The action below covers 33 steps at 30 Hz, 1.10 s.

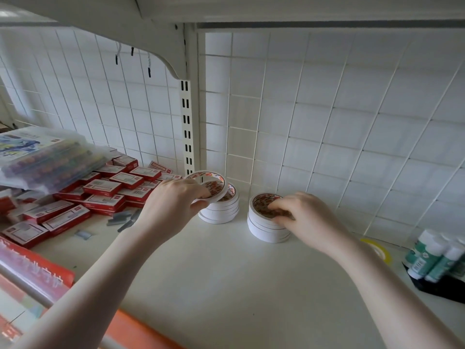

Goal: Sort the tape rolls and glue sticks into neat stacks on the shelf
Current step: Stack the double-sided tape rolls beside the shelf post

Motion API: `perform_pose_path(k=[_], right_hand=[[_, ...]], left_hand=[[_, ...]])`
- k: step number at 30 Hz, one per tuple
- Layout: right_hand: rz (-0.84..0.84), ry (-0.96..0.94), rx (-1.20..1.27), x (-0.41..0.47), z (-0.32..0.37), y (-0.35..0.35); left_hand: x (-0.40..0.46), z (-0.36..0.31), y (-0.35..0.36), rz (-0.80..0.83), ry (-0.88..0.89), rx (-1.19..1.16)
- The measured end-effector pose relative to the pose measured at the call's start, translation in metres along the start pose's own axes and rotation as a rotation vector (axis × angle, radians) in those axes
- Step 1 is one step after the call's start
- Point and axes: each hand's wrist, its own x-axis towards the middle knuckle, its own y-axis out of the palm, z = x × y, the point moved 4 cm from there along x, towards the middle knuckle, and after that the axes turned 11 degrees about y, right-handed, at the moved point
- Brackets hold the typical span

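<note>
Above the left stack (219, 210), fingers (201, 204) around a tape roll (210, 183).

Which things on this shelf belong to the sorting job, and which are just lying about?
Job: left tape stack; right tape stack; tape rolls in left hand; glue sticks; yellow tape roll.
Lying about: red boxes; loose staples; marker pack.

Stationery shop: stocked slotted shelf (226, 273).
</note>
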Motion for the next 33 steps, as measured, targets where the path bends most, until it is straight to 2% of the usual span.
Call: perform_pose_path(k=[3, 11, 20, 33], right_hand=[[-0.045, -0.006, -0.019, -0.003, -0.002, -0.012], [-0.035, 0.017, -0.102, -0.023, -0.005, -0.025], [-0.027, 0.065, -0.092, -0.039, -0.017, -0.025], [-0.007, 0.143, -0.073, -0.042, -0.031, -0.012]], left_hand=[[0.010, 0.002, 0.006, 0.035, -0.016, -0.020], [0.024, 0.007, 0.031, 0.161, -0.063, -0.025], [0.027, 0.011, 0.044, 0.212, -0.071, -0.029], [0.034, 0.027, 0.045, 0.420, -0.026, -0.218]])
